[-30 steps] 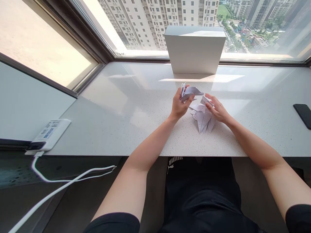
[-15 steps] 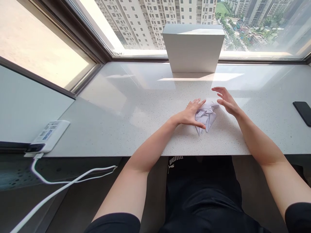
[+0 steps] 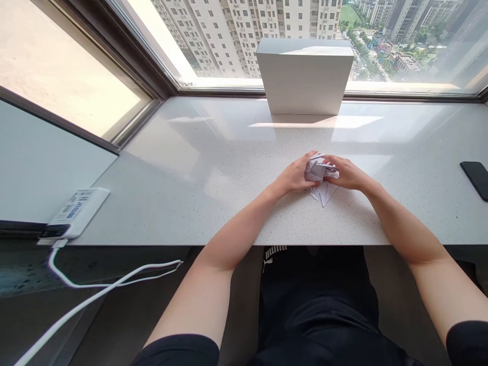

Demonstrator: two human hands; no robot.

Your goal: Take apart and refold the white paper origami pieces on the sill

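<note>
A small heap of folded white paper pieces [image 3: 322, 177] lies on the pale stone counter [image 3: 213, 173], near its front edge. My left hand [image 3: 297, 175] cups the heap from the left with curled fingers. My right hand [image 3: 347, 174] presses in from the right, fingers closed over the top of the paper. Both hands squeeze the heap between them. Pointed paper tips stick out below, toward me.
A white box [image 3: 305, 76] stands upright at the window behind the paper. A black phone [image 3: 476, 179] lies at the counter's right edge. At the left end sits a white power bank [image 3: 75, 212] with a white cable [image 3: 99, 290] hanging down.
A second ago my left hand held some paper pieces above the heap. It laid them down, both hands opened, and now both have closed in around the gathered heap.
</note>
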